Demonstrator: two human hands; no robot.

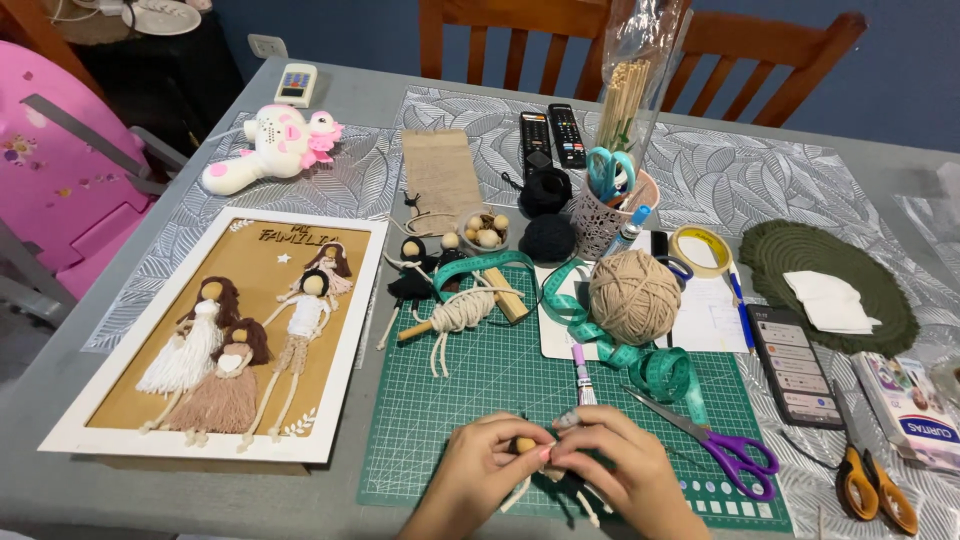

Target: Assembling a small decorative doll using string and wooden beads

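The hands [555, 460] hide most of a small bead-headed figure [524, 446], perhaps a doll.

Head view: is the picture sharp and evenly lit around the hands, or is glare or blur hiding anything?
Head view: lighting is soft and even, with only faint shadows under the left hand and right hand; the green gridded cutting mat is crisp with no glare; the small wooden bead between the fingers is partly covered; mild wide-angle bending shows at the grey table edge.
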